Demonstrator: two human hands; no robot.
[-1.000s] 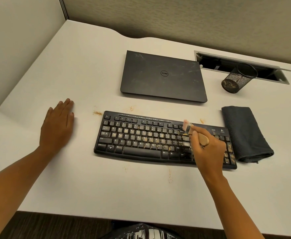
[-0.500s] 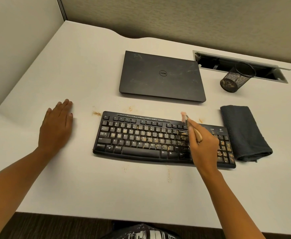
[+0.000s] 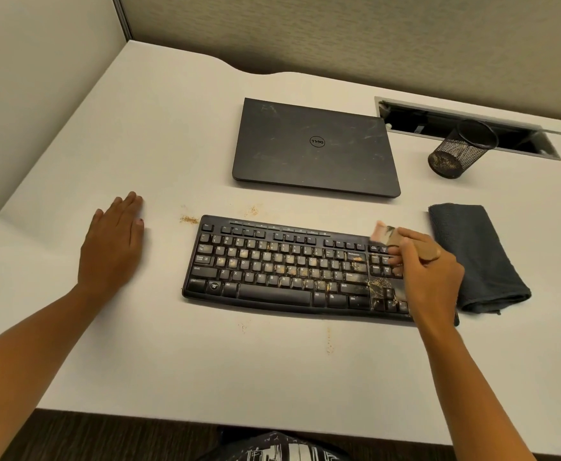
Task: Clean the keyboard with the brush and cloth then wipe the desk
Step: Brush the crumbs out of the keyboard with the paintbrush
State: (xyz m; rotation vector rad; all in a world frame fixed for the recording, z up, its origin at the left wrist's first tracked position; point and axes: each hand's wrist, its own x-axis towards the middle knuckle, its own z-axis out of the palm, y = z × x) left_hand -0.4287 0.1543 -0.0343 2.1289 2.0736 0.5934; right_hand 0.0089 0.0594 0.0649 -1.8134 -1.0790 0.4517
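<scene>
A black keyboard point(image 3: 279, 267) lies mid-desk, its keys speckled with tan crumbs, thickest near the arrow keys. My right hand point(image 3: 428, 277) grips a wooden-handled brush point(image 3: 388, 236) over the keyboard's right end; the pale bristles point up-left and look blurred. A folded dark grey cloth point(image 3: 475, 254) lies just right of the keyboard. My left hand point(image 3: 112, 247) rests flat on the white desk point(image 3: 139, 344), left of the keyboard and apart from it.
A closed black laptop point(image 3: 315, 148) lies behind the keyboard. A black mesh pen cup point(image 3: 462, 149) stands at the back right beside an open cable slot point(image 3: 438, 119). Crumb patches point(image 3: 189, 220) dot the desk around the keyboard. Partition walls close the back and left.
My right hand and the brush have moved right along the keyboard's top edge, towards the number pad. My left hand has stayed flat in place.
</scene>
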